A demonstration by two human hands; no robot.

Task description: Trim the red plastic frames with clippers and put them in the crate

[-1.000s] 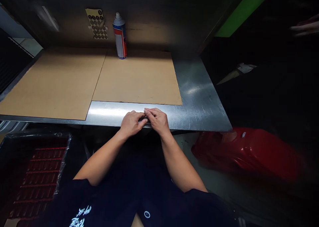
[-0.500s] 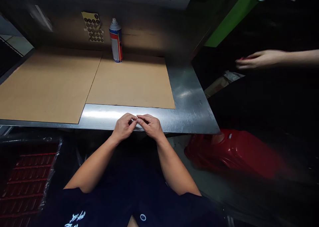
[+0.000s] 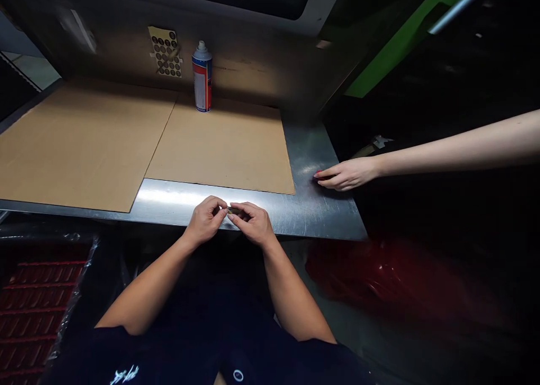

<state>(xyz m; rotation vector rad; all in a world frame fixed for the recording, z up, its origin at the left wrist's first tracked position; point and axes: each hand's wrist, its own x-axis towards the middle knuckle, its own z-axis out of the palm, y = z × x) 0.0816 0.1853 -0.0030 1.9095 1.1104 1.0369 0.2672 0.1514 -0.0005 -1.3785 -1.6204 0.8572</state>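
Note:
My left hand (image 3: 205, 220) and my right hand (image 3: 252, 223) meet at the front edge of a steel table (image 3: 324, 205), fingertips pinched together on a tiny object I cannot make out. Both sets of fingers are curled and closed. Another person's hand (image 3: 346, 174) reaches in from the right and rests on the table's right side, with something small and red under its fingertips.
Two cardboard sheets (image 3: 84, 143) cover most of the table. A spray can (image 3: 202, 76) stands at the back, beside a sheet of round stickers (image 3: 165, 44) on the wall. A red glossy part (image 3: 379, 278) lies low right; a red ribbed tray (image 3: 37, 312) in plastic low left.
The other person's arm has come in from the far right and down onto the table's right side. My hands stay pinched together at the front edge.

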